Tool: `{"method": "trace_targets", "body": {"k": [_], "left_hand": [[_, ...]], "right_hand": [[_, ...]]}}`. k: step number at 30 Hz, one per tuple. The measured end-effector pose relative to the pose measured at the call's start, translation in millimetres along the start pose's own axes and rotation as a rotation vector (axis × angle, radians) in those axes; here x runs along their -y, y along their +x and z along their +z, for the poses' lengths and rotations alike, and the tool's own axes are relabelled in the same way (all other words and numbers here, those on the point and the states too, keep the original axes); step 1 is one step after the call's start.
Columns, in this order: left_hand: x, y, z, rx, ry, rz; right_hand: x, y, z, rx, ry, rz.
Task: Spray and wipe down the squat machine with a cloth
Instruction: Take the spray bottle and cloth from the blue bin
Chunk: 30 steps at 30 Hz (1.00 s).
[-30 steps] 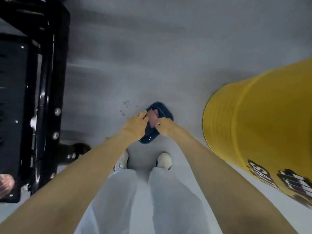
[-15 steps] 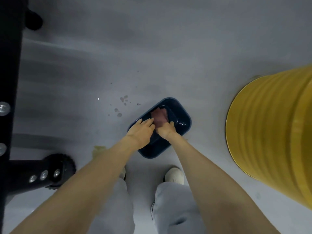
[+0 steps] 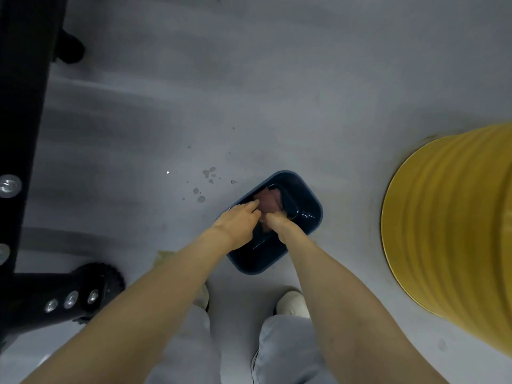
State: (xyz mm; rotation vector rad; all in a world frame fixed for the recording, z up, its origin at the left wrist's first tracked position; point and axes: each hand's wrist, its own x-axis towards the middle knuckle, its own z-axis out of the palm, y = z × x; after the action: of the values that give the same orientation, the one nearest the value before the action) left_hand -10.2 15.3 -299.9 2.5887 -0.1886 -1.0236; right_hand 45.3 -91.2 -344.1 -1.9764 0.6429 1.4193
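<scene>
We've got the cloth sunk at the twelve o'clock end of the basin, left hand pressing it with straightish fingers, right hand seemingly bunched around it, so let's wring it hard over the water before heading to the machine at nine o'clock.

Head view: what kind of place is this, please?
Probably a gym or training room. A black steel machine frame with bolts stands at the left on a smooth grey floor, and a cloth soaks in a dark blue basin.
</scene>
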Motion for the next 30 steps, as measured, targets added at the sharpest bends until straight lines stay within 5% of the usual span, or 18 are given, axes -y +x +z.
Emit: {"method": "trace_targets", "body": {"k": [12,20,24,30], "left_hand": [[-24,-51,-29,0.078,-0.323,-0.243],[-101,-165,-126,-0.147,-1.049,-0.532],[-148,-232,-193,-0.148,-1.391,-0.602],[-198,-319,-270,-0.232,-1.84,-0.679]], "right_hand": [[6,-105,-33,-0.268,0.335,-0.051],[22,-291,-72,-0.177,0.95,-0.052],[33,-393,-89,-0.183,1.084,-0.042],[47,-515,-100,0.055,1.091,-0.056]]}}
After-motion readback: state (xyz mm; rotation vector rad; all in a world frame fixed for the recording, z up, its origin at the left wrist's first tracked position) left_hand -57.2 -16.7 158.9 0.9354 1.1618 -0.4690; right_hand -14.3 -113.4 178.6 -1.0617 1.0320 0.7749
